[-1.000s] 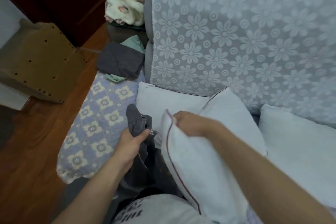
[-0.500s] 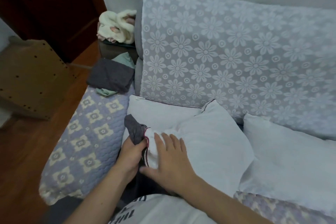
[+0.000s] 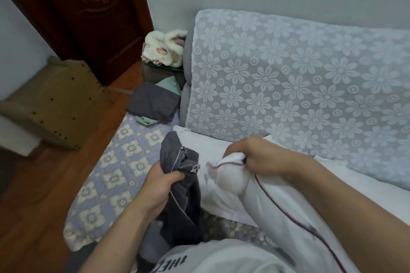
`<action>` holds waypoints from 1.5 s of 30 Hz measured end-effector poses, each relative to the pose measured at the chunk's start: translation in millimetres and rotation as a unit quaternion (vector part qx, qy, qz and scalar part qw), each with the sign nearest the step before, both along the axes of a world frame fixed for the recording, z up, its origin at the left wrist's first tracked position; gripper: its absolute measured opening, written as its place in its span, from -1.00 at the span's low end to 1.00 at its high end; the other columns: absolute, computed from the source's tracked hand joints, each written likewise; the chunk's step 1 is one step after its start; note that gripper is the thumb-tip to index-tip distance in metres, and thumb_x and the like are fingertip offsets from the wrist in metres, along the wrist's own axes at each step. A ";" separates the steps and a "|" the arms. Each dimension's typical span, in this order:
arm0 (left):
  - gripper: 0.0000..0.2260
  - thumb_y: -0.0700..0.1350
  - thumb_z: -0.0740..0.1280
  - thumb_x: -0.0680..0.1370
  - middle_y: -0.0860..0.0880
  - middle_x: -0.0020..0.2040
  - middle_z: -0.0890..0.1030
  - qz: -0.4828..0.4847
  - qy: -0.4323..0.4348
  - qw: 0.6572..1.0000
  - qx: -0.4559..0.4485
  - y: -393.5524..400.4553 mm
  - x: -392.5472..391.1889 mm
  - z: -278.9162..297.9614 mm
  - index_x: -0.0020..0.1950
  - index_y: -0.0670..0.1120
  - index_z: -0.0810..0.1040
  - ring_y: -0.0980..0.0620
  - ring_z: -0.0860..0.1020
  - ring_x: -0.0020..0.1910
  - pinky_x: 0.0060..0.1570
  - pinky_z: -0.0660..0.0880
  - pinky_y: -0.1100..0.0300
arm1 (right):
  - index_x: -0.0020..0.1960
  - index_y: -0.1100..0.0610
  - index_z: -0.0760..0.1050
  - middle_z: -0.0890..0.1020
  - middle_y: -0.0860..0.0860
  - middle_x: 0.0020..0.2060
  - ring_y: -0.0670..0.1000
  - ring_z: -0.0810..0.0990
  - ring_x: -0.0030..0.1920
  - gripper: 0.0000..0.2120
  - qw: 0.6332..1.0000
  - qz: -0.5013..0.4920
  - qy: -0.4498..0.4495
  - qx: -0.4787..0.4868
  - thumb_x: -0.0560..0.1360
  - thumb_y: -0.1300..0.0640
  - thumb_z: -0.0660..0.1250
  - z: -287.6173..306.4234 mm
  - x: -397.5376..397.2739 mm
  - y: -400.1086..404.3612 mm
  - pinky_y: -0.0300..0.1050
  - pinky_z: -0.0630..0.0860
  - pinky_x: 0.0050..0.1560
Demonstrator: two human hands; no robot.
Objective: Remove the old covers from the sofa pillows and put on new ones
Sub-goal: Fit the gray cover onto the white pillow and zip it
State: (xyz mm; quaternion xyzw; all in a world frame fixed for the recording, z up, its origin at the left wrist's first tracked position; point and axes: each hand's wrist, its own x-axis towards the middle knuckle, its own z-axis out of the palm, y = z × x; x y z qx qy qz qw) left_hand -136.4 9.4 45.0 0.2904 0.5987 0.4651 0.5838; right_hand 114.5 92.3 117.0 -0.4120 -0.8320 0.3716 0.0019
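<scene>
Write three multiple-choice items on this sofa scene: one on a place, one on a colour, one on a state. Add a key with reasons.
1. Where does the folded grey cloth lie?
A. on the sofa's far end
B. on the floor
C. in the person's lap

2. What colour is the piping on the white pillow?
A. green
B. dark red
C. yellow

3. What is the left hand doing?
A. resting flat
B. pointing
C. gripping the dark grey cover

Key: A, it sits beside the backrest; B, a maroon line edges the seam; C, fingers curl round the fabric.

Single head view, wide-angle, looking forward and down, close over lap, facing sofa backrest (image 3: 288, 86).
</scene>
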 end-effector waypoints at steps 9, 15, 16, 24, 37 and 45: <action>-0.68 -0.37 0.45 0.47 -0.11 0.06 0.73 -0.121 0.046 0.989 0.076 1.6 8.4 53.1 0.18 -0.14 0.60 -0.12 0.68 0.10 0.19 0.57 -0.08 | 0.00 0.01 0.60 0.66 -0.05 -0.07 -0.01 0.61 0.04 -0.50 0.990 -0.116 0.002 -0.074 0.28 0.45 0.13 4.8 11.9 4.6 -0.09 0.52 0.02; -0.69 -0.28 0.41 0.53 -0.03 0.12 0.71 -0.207 0.045 0.975 0.073 -2.0 24.1 52.7 0.23 -0.02 0.60 -0.08 0.65 0.16 0.19 0.56 0.00 | -0.02 0.11 0.64 0.70 0.03 -0.07 0.00 0.64 0.02 -0.54 0.985 -0.151 0.021 -0.077 0.32 0.46 0.10 -1.8 0.1 -13.7 -0.08 0.56 -0.03; -0.71 -0.24 0.40 0.48 -0.09 0.10 0.71 -0.207 0.004 0.976 0.072 -2.3 25.6 52.4 0.17 -0.03 0.65 -0.12 0.65 0.12 0.17 0.56 -0.02 | -0.03 0.09 0.64 0.70 0.03 -0.08 0.01 0.65 0.01 -0.54 0.980 -0.180 0.027 -0.081 0.34 0.45 0.10 -4.4 -0.1 -13.8 -0.07 0.57 -0.04; -0.62 -0.48 0.32 0.54 -0.16 -0.10 0.72 -0.169 0.041 0.979 0.109 4.5 33.3 55.4 -0.08 -0.01 0.73 -0.14 0.64 -0.10 -0.14 0.63 0.01 | -0.26 0.01 0.60 0.58 -0.04 -0.39 -0.07 0.54 -0.34 -0.60 0.946 -0.281 0.054 -0.151 0.29 0.44 0.13 -0.9 -4.9 -27.4 -0.24 0.40 -0.38; -0.60 -0.18 0.48 0.52 0.02 0.25 0.57 -0.310 0.205 0.870 0.324 45.2 21.9 185.8 0.31 0.10 0.53 -0.02 0.55 0.28 0.31 0.49 0.03 | -0.03 0.15 0.65 0.68 0.26 -0.13 0.22 0.66 -0.12 -0.54 0.961 -0.172 0.153 -0.156 0.22 0.45 0.17 135.4 -12.5 16.3 0.04 0.54 -0.08; -0.65 -0.25 0.47 0.53 0.02 0.28 0.50 -0.319 0.259 0.812 0.414 66.3 21.6 277.4 0.23 0.00 0.48 0.11 0.53 0.30 0.31 0.48 0.20 | 0.23 0.52 0.40 0.48 0.48 0.17 0.38 0.50 0.15 -0.63 0.897 -0.114 0.333 -0.268 0.45 0.62 0.08 200.9 -8.2 59.2 0.39 0.39 0.25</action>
